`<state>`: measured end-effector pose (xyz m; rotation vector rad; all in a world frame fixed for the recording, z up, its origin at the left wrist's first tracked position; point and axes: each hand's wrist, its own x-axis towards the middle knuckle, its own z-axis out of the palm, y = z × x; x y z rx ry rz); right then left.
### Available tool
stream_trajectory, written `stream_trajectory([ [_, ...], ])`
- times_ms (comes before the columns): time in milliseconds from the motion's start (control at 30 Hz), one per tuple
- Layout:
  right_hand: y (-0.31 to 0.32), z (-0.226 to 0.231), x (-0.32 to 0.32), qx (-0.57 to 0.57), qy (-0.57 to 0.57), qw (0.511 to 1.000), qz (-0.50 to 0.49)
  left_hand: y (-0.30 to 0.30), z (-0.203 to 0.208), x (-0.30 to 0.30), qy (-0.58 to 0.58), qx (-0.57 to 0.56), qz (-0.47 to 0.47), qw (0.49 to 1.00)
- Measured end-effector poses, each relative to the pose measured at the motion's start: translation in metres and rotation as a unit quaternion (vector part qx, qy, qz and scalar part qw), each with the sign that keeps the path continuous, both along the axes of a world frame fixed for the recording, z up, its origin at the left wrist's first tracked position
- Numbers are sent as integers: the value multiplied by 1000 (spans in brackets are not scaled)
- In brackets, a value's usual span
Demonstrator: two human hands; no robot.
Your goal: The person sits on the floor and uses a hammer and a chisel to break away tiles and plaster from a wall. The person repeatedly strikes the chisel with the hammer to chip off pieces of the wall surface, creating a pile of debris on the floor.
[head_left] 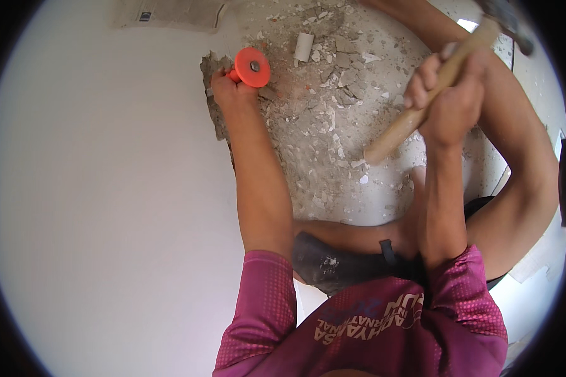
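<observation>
My left hand [234, 92] is closed round the grip of a chisel with a round orange hand guard [244, 60]. The guard's metal striking end faces up, and the blade is hidden below. The chisel is at the broken grey edge [215, 110] of the white wall. On the right, my right hand [454, 107] grips the wooden handle of a hammer [396, 135]. Its dark metal head is raised at the upper right, well apart from the chisel, and slightly blurred.
Broken plaster and mortar rubble [330, 132] covers the floor between my arms. A short white cylinder [304, 47] lies among it. A flattened, pale printed bag [176, 14] is at the top left. The smooth white wall [107, 188] fills the left. My bent legs [516, 119] frame the right and near sides.
</observation>
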<state>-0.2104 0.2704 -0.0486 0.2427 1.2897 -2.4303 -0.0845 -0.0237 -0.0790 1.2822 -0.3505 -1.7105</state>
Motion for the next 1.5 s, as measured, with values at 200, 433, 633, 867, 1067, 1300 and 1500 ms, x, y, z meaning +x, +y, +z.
stream_trajectory([
  [200, -58, -25, 69, -85, 93, 988, -92, -32, 5, 14, 65, -46, -32, 996],
  [433, -62, -17, 66, 183, 108, 927, 310, -35, 14, 24, 51, -23, -35, 998],
  [633, -49, 31, 39, -227, 76, 969, -59, -23, 9, 14, 60, -10, 4, 998],
  [867, -84, -13, 62, 158, 124, 899, 388, -42, 15, 15, 5, -14, 23, 1000],
  [1067, -47, 56, 3, -187, 37, 982, 2, -32, 16, 22, 56, -12, -18, 998],
  [1300, -91, -53, 74, 196, 243, 882, 354, -28, 22, 13, 58, 4, -18, 998],
  [1500, -58, 53, 20, -121, 15, 992, 35, -33, 19, 34, 77, 1, -20, 997],
])
